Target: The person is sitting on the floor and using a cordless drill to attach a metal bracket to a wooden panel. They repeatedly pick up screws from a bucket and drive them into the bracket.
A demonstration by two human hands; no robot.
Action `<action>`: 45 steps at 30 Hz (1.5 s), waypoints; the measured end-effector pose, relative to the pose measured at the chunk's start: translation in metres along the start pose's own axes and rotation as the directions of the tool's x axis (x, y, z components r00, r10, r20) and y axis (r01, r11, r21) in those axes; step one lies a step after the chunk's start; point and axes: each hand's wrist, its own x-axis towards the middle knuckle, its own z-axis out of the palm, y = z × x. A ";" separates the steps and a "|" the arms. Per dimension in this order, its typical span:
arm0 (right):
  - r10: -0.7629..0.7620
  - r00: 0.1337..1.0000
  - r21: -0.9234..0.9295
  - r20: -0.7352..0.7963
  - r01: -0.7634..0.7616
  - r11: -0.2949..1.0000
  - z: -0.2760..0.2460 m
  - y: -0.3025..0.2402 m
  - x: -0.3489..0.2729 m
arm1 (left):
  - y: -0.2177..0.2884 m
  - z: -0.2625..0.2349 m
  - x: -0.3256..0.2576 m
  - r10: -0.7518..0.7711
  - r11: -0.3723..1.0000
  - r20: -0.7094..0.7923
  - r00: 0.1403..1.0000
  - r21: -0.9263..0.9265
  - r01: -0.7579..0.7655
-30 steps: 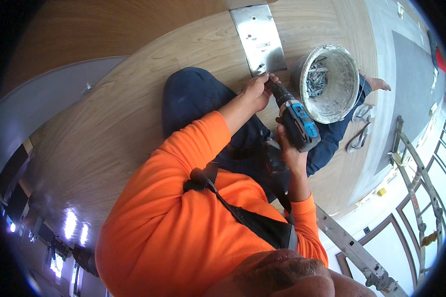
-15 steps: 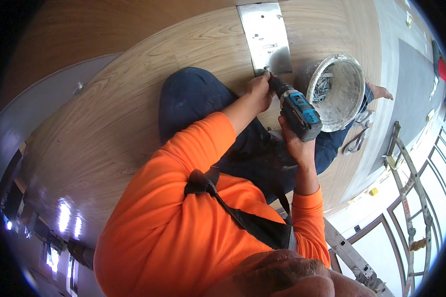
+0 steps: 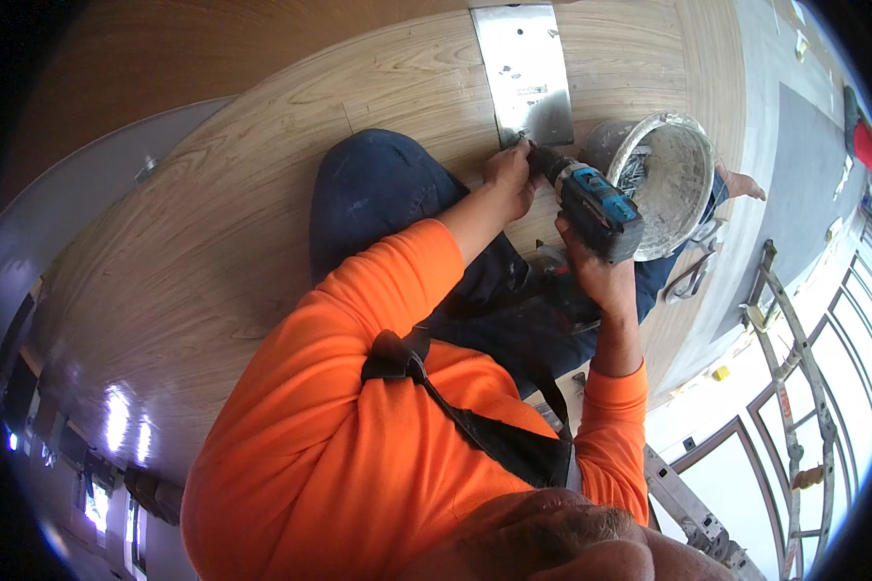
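The right hand has its fingers closed around the black and blue cordless drill, although its handle is mostly hidden under the body of the tool. From these fingers, the drill points forward and to the left, so that its dark chuck comes just beside the fingertips of the left hand. The left fingers are bent and drawn close together; whether they pinch a small piece there, I cannot tell. Directly ahead of the left fingertips lies the flat, shiny, rectangular metal plate, its near edge next to them, and it carries several small dark marks. It rests on the pale wood-grain surface, which also extends to the left of the fingers. To the right of both hands' fingers stands the round whitish bucket, stained and tilted, with thin grey metal fasteners inside. Nearer the body than the left fingers is the bent knee in dark blue trousers.
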 end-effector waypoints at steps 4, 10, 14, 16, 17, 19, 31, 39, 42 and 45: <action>0.010 0.999 -0.040 0.040 -0.008 0.999 -0.001 0.000 0.007 | 0.004 0.004 -0.005 -0.025 1.000 0.065 0.998 0.020 0.024; -0.076 0.996 -0.016 0.042 0.076 0.997 -0.002 -0.001 0.012 | 0.021 0.038 -0.069 -0.132 0.986 0.352 0.927 0.144 0.086; -0.040 0.996 -0.038 0.081 0.043 0.998 -0.003 0.002 0.011 | 0.014 0.048 -0.086 -0.132 0.979 0.389 0.912 0.193 0.059; -0.073 0.995 -0.092 0.065 0.079 0.993 0.000 -0.002 0.011 | 0.014 0.051 -0.087 -0.153 0.981 0.334 0.930 0.166 0.102; -0.090 0.994 -0.119 0.057 0.096 0.988 0.001 -0.003 0.010 | 0.007 0.046 -0.076 -0.133 0.984 0.332 0.934 0.156 0.085; -0.029 1.000 -0.121 -0.003 0.028 0.992 0.006 -0.011 0.008 | -0.008 0.037 -0.050 -0.079 0.991 0.337 0.938 0.130 0.036; 0.093 0.978 0.009 -0.189 -0.093 0.996 0.015 -0.032 0.001 | 0.008 0.046 -0.073 -0.076 0.969 0.215 0.974 0.248 0.021; 0.099 0.988 -0.006 -0.117 -0.101 0.995 0.013 -0.031 0.005 | 0.021 0.049 -0.089 -0.105 0.960 0.152 0.983 0.273 0.061; 0.070 0.996 -0.056 -0.063 -0.074 0.996 0.013 -0.014 0.004 | 0.019 0.051 -0.089 -0.097 0.969 0.156 0.983 0.240 0.058; 0.081 0.996 -0.037 -0.034 -0.082 0.996 0.015 -0.007 0.004 | 0.018 0.050 -0.089 -0.115 0.975 0.159 0.980 0.207 0.081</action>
